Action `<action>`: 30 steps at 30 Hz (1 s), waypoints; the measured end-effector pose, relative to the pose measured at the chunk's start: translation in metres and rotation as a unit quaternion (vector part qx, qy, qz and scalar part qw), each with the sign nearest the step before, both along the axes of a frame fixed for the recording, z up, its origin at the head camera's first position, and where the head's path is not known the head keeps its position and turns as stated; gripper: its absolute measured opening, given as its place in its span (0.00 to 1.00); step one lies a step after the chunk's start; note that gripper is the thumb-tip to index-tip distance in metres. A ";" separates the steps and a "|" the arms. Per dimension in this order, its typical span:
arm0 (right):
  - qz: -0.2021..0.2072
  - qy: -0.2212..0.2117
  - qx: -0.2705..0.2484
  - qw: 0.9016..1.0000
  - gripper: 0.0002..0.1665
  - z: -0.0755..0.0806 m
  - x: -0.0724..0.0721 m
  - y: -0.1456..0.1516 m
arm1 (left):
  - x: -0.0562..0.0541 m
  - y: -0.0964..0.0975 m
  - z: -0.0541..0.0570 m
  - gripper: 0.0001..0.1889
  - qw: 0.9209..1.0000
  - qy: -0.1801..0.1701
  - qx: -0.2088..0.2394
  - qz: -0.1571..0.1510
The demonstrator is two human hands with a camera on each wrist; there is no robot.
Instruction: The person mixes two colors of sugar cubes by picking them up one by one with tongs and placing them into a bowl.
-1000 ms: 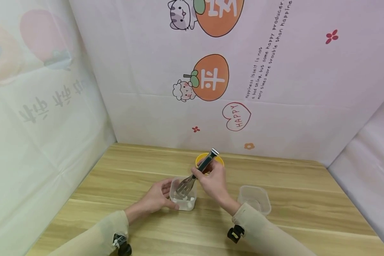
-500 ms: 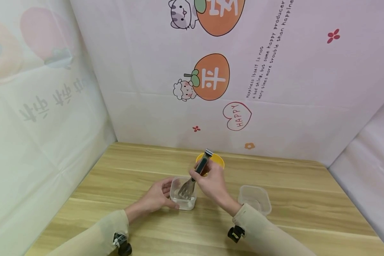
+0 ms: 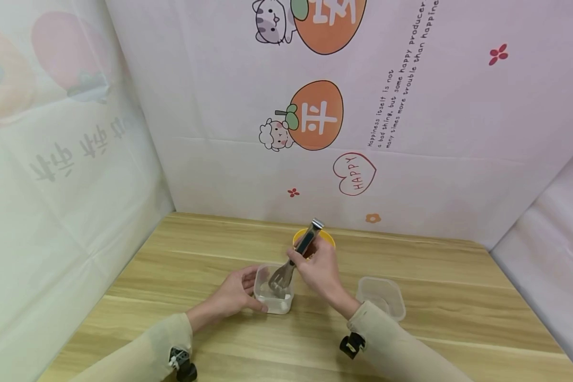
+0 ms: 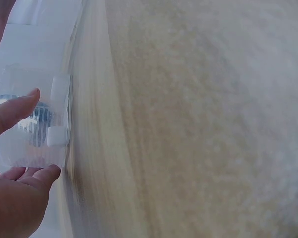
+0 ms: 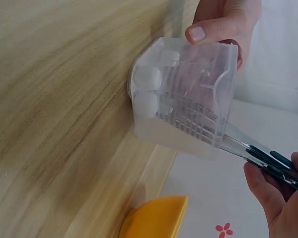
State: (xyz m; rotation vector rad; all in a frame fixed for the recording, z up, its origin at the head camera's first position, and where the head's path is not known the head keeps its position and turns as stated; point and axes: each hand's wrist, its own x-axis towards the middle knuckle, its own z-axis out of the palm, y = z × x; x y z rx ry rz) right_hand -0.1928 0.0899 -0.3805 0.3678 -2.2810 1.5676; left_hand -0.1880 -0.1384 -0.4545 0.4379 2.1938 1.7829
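A clear plastic container (image 3: 262, 305) stands on the table with several small white pieces (image 5: 148, 78) at its bottom, some rounded and some blocky. My left hand (image 3: 236, 294) grips it from the left side, thumb at the front and fingers around the back. In my right hand (image 3: 321, 268) are metal tongs (image 3: 281, 278) with dark handle grips and slotted heads. The tongs slant down into the container, their heads low near the white pieces. Whether a piece sits between the heads cannot be made out.
Behind my right hand stands a yellow bowl (image 5: 156, 218), partly hidden in the head view. A second clear container (image 3: 382, 294) lies to the right, by my right sleeve. Printed cloth (image 3: 248, 175) hangs along the table's back edge.
The tongs' heads have shifted rightward inside the container. Their top end swung left, then back right. My left hand and the container have stayed in place.
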 end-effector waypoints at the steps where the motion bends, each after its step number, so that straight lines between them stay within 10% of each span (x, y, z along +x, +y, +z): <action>1: -0.004 0.004 0.000 1.000 0.11 0.001 -0.001 0.001 | 0.000 0.000 0.000 0.53 1.000 0.000 -0.001 0.001; 30: -0.035 -0.079 -0.177 0.980 0.12 0.043 -0.033 0.052 | 0.001 0.001 0.001 0.53 1.000 -0.006 0.022 0.002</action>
